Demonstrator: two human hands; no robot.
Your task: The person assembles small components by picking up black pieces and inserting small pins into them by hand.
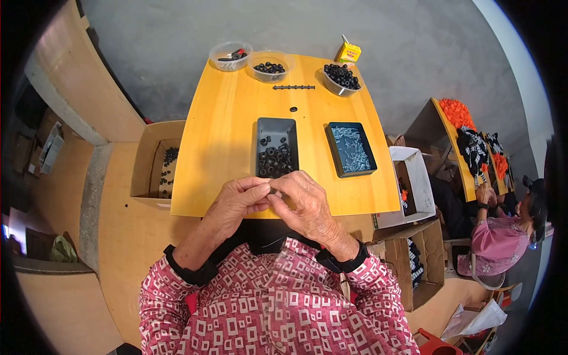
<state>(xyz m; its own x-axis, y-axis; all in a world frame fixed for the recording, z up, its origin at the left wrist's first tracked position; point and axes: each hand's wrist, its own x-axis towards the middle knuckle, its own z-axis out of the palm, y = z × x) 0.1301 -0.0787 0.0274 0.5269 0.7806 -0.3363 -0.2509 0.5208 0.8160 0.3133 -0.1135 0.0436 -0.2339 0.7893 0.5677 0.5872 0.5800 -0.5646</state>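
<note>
My left hand [239,200] and my right hand [303,198] meet at the near edge of the table, fingertips pinched together. Between them shows a small dark part [273,190], mostly hidden by the fingers; it looks like one of the black ring-shaped pieces, but I cannot make out its exact shape. Just beyond my hands lies a grey rectangular tray [277,125] with several black rings [278,158] gathered toward its near end. To the right stands a black tray [358,173] full of small clear-bluish pieces [352,147].
At the far edge stand clear tubs [231,66] of black parts, a heaped bowl [342,89] and a yellow drink carton [349,53]. A ridged black rod [294,87] and a loose ring [293,109] lie between. Cardboard boxes [142,171] flank the table; another person [497,245] sits right.
</note>
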